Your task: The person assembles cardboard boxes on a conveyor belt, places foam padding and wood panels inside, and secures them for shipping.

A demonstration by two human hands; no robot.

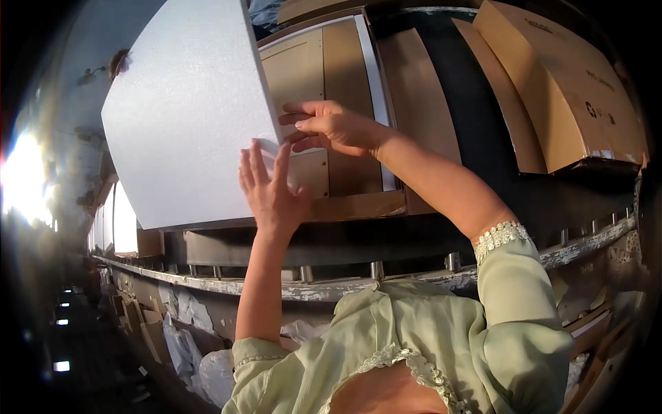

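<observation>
**Foam sheet held at its corner, above the carton**

Nearest, pale green sleeves (pixel 414 345) with lace cuffs. Left hand (pixel 272 193) spread flat, fingers wide, pressed against white foam sheet (pixel 186 110) near its lower right corner. Right hand (pixel 331 127) pinching that sheet's right edge. Just behind, wooden panels (pixel 324 83) packed inside open cardboard carton (pixel 565 83). Below, worn conveyor rail (pixel 276 288) with metal rollers.

White foam sheet (pixel 186 110), upper left at ten o'clock, tilted. Left hand (pixel 270 190) flat against its lower right corner; right hand (pixel 331 127) pinching its right edge. Behind: wooden panels (pixel 345 103). Cardboard box flaps (pixel 558 90) at two o'clock.
</observation>
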